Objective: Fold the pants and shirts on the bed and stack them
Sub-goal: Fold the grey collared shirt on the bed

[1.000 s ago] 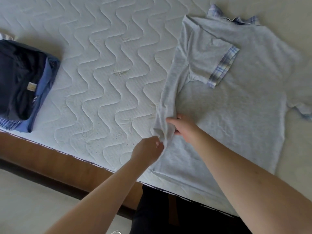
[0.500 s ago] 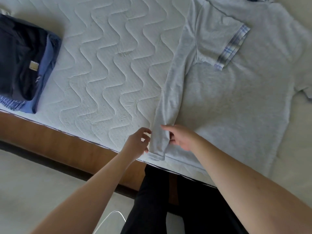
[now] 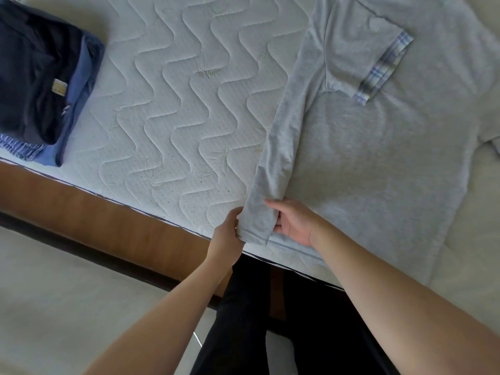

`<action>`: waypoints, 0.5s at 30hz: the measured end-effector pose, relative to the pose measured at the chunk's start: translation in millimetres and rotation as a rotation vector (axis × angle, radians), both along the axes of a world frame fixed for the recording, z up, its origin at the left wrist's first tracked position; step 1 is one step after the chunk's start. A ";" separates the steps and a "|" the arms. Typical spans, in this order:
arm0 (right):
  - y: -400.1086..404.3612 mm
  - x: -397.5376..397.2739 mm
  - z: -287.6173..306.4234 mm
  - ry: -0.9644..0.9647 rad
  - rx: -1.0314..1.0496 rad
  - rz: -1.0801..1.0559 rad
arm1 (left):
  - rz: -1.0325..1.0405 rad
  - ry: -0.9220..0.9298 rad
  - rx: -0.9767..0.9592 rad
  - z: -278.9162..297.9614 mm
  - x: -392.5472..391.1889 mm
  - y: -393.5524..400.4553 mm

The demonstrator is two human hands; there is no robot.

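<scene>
One grey polo shirt half-folded, both hands' fingers pinching its hem flap; folded stack waits far beyond them.

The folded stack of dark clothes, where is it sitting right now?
In the head view the folded stack lies at the upper left, on the mattress near its wooden edge, well apart from the grey shirt on the right.

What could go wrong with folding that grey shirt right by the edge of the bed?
The light grey cotton shirt has its hem at the white quilted mattress's near edge, so it could slip off. The left hand and right hand hold only the folded strip's bottom end; farther up it may shift crooked, and the plaid-cuffed sleeve could unfold.
</scene>
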State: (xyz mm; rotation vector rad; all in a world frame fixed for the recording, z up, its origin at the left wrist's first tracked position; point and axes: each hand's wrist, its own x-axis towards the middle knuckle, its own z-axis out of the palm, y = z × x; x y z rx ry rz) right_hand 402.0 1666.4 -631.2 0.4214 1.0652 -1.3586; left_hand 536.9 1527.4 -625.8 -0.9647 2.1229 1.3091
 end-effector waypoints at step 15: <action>35.7 47.0 -12.3 0.454 0.518 0.448 | -0.275 -0.161 -0.387 -0.1 14.8 10.0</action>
